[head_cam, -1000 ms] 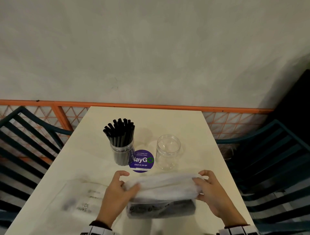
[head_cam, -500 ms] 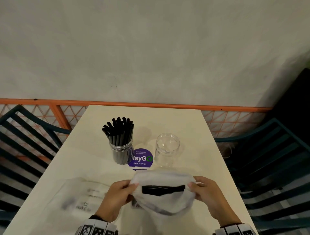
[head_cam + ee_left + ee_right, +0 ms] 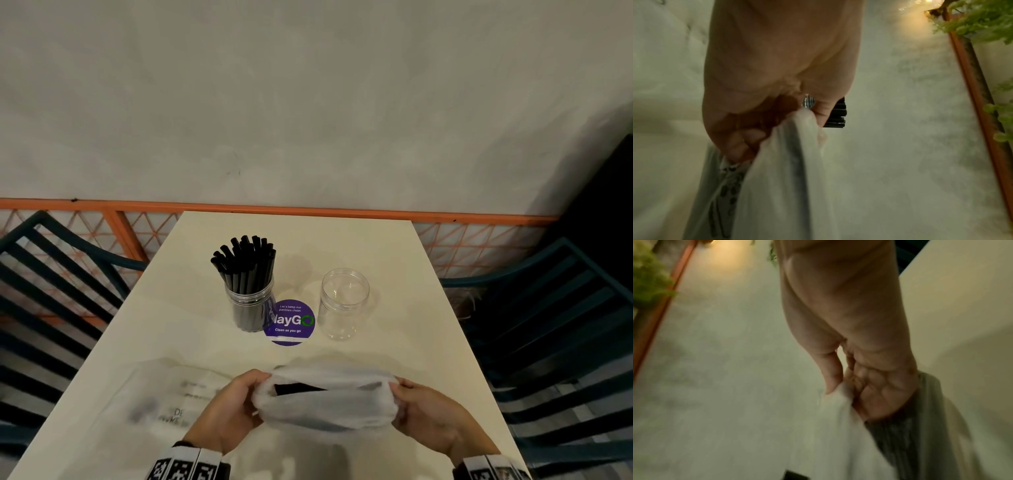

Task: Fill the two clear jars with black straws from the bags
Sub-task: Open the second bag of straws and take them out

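A clear jar (image 3: 251,305) packed with black straws (image 3: 245,263) stands mid-table; an empty clear jar (image 3: 343,303) stands to its right. Near the table's front edge, both hands hold a translucent plastic bag (image 3: 325,401) above the table, its mouth pulled wide. My left hand (image 3: 236,407) grips the bag's left end (image 3: 789,146); my right hand (image 3: 424,414) grips the right end (image 3: 840,400). Black straws (image 3: 298,389) show through the mouth, lying lengthwise. A flat empty bag (image 3: 147,401) with print lies at the front left.
A purple round sticker (image 3: 289,323) lies between the jars on the cream table (image 3: 342,240). Dark slatted chairs stand on the left (image 3: 51,291) and right (image 3: 548,308). An orange rail (image 3: 308,209) and a grey wall run behind the table.
The bag was rolled closed between both hands a second ago; its mouth has since been pulled open, showing the straws. The hands dropped slightly toward the front edge.
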Demonstrator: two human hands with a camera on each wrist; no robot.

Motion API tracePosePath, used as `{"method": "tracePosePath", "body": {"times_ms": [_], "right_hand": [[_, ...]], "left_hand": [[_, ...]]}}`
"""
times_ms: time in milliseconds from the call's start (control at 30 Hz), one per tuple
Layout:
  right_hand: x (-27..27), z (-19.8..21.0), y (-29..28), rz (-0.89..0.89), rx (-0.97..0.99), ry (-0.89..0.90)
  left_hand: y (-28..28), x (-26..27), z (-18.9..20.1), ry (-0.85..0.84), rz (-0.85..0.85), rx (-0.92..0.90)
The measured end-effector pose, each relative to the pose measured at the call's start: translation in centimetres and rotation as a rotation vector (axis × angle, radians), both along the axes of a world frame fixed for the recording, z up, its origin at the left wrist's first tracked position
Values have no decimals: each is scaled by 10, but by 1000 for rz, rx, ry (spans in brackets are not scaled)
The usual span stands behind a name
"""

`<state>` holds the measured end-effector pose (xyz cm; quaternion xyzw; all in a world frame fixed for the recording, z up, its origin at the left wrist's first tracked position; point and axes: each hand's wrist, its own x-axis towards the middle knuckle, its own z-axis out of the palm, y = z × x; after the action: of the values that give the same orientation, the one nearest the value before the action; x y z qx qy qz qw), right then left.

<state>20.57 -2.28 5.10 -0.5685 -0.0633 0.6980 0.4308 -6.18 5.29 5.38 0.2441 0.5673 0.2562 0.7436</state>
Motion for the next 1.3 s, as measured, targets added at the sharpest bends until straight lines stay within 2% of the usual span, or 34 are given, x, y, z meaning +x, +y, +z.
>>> {"method": "tracePosePath", "body": {"times_ms": [200, 300, 367, 433, 500, 633, 767, 800, 833, 1000, 1167, 1233, 1300], "right_hand": [[14, 12, -1, -78, 79, 191], [13, 10, 3, -179, 88, 266], [13, 12, 2, -156, 142, 296], [11, 16, 0, -103, 219, 280], [10, 15, -2, -78, 222, 113], [-2, 13, -2, 98, 183, -488], [-7, 5, -1, 196, 205, -1124], [-5, 4, -2, 189, 219, -1205], [-3, 3, -3, 181, 216, -1208], [7, -1, -3, 138, 136, -810], [25, -6, -5, -170, -43, -49], [28, -4, -8, -224, -67, 104], [29, -3, -11, -208, -74, 129]], "left_hand": [[0, -2, 5, -100, 25, -14], [-3, -4, 8, -133, -94, 94], [-5, -4, 10, -80, -227, 179], [-8, -1, 12, -7, -239, 249], [-6, 1, 9, 63, -170, 257], [-2, 6, -3, 120, 19, 184], [-1, 8, -18, 267, 138, 277], [-1, 6, -20, 264, 142, 279], [-1, 4, -20, 257, 133, 274], [-2, -4, -16, 196, 20, 228], [0, -17, -17, 43, -68, 111], [-1, -20, -19, -74, -32, 50], [0, -22, -18, -213, 33, -17]]}}
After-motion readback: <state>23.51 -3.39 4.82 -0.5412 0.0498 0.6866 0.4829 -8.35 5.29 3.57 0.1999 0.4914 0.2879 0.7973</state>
